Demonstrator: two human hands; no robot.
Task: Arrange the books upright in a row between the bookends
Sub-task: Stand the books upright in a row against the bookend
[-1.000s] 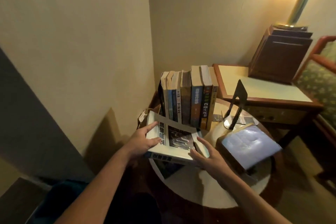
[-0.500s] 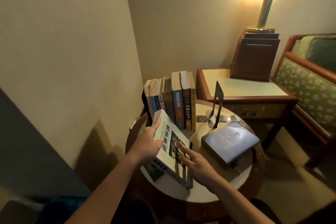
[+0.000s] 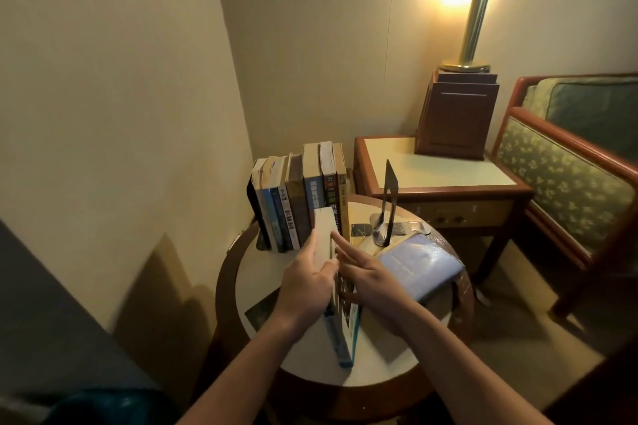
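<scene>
The two bookends are the only holder here. The black left bookend (image 3: 256, 214) stands ahead of the left hand (image 3: 305, 283), and a row of upright books (image 3: 300, 198) leans packed against it, spines facing the person. The right bookend (image 3: 387, 205) stands alone ahead of the right hand (image 3: 371, 281), with an open gap between it and the last book of the row. A pale blue book (image 3: 419, 264) lies flat just to the right of the right hand, its far edge at the foot of that bookend.

Half a second ago the white paperback (image 3: 343, 328) was tilted with its cover facing up; a second ago it lay almost flat. It now stands on its lower edge on the round worktop (image 3: 262, 272), nearly upright, its far end close to the row.

The hands are pressed against it from both sides, palms inward. Left fingers lie straight along its left face, pointing at the row. Right fingers are straight and slightly spread on the cover. Neither hand curls round the book.
</scene>
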